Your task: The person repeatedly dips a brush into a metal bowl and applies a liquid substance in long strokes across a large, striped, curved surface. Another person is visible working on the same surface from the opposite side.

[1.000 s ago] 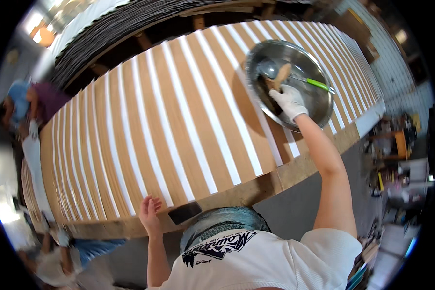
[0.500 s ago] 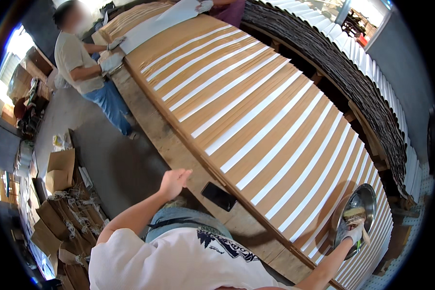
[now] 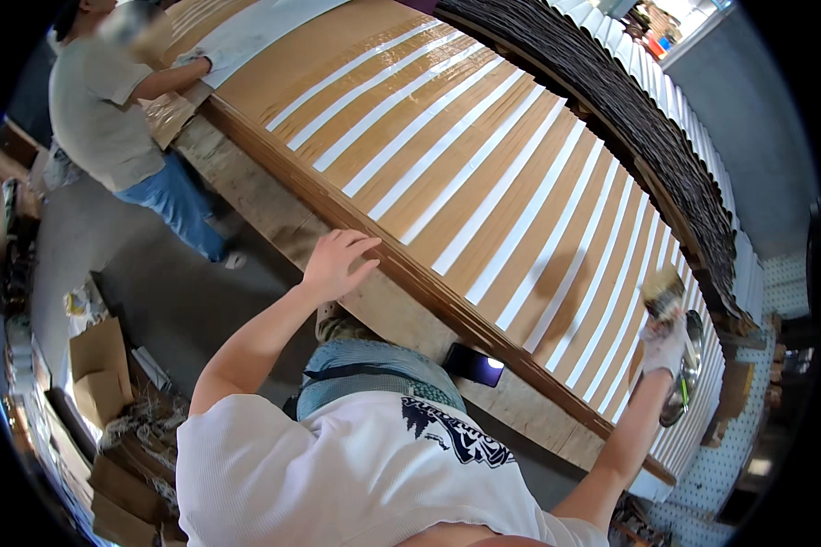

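Note:
My right hand (image 3: 663, 348), in a pale stained glove, grips a wide paint brush (image 3: 663, 290) with its bristles pointing away from me. The brush is held above the fanned brown sheets (image 3: 287, 64), which show long white strips (image 3: 502, 189) between brown bands. Just right of that hand, and partly behind it, a metal bowl (image 3: 694, 365) rests on the sheets; a small green thing shows at its near side. My bare left hand (image 3: 336, 264) hovers by the near edge of the stack, fingers spread and holding nothing.
A dark phone (image 3: 473, 364) lies on the wooden ledge (image 3: 388, 319) before me. At the far left a co-worker (image 3: 109, 109) handles a large pale sheet (image 3: 265, 36). Dark stacked layers (image 3: 611, 118) curve along the far side. Cardboard (image 3: 100, 369) lies on the floor at left.
My right hand has lifted the brush out of the bowl and away from me. My left hand has moved toward the sheets' near edge and its fingers have spread. The whole view has shifted.

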A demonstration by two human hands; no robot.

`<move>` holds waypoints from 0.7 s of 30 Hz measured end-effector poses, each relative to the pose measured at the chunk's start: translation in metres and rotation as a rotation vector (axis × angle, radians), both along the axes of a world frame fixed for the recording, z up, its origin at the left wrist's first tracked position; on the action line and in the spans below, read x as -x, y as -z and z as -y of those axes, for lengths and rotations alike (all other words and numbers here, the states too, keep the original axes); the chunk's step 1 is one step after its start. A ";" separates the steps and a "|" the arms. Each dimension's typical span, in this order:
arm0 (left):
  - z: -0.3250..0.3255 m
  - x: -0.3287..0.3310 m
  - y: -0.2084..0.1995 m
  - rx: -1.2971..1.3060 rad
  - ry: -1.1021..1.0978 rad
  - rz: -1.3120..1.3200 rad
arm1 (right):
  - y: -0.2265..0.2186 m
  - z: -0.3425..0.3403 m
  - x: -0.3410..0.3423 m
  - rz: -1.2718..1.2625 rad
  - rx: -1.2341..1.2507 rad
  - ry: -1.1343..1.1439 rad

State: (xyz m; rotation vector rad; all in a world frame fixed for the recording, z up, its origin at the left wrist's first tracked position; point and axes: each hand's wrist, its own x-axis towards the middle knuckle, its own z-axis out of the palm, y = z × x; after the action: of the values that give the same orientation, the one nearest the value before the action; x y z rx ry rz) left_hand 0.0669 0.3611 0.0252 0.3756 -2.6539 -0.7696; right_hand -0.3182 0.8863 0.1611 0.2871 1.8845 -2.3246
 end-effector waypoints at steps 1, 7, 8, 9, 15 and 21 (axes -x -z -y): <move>0.018 0.005 0.003 0.051 0.043 -0.034 | 0.003 0.020 -0.002 0.007 -0.050 -0.104; 0.119 0.009 0.037 0.112 0.172 0.069 | 0.025 0.259 -0.061 -0.009 -0.334 -0.205; 0.131 0.011 0.037 0.131 0.197 0.069 | 0.031 0.290 -0.068 -0.082 -0.367 -0.259; 0.145 0.010 0.036 0.158 0.220 0.074 | 0.035 0.326 -0.076 -0.108 -0.398 -0.329; 0.204 0.027 0.038 0.232 0.372 0.050 | 0.050 0.472 -0.087 -0.398 -0.876 -0.569; 0.228 0.035 0.044 0.229 0.458 0.089 | 0.072 0.561 -0.083 -0.483 -0.973 -0.540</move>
State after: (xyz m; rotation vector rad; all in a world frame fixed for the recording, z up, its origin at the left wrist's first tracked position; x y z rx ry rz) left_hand 0.0314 0.1329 -0.0192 -0.2750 -2.9098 -0.5690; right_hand -0.2354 0.3252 0.0890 -0.6773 2.7325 -1.0630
